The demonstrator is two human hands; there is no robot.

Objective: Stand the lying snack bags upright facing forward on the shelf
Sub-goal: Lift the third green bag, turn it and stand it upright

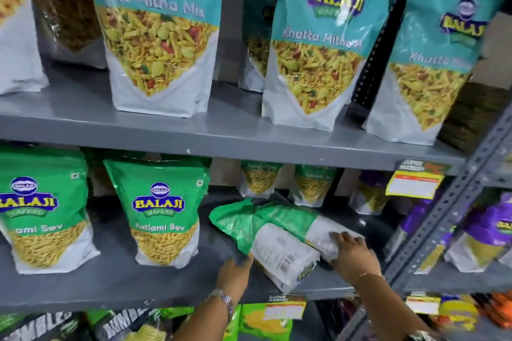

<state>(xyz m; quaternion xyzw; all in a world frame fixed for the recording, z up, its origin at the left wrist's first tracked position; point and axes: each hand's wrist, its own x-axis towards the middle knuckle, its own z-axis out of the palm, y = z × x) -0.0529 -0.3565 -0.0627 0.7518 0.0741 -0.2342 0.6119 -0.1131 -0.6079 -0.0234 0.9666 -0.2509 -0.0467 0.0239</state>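
Lying between your hands, the green bag point(279, 232) runs lengthwise left hand point(234, 271) to right hand point(353, 255); both rest open-fingered against it.

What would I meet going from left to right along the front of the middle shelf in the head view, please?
Cut-off green Ratlami Sev bag → upright green Ratlami Sev bag → left hand → lying green-and-white bags → right hand → purple bags.

Grey shelf point(110, 282): two green sev bags point(163, 219) upright left, green-white bags point(279, 238) lying flat right.
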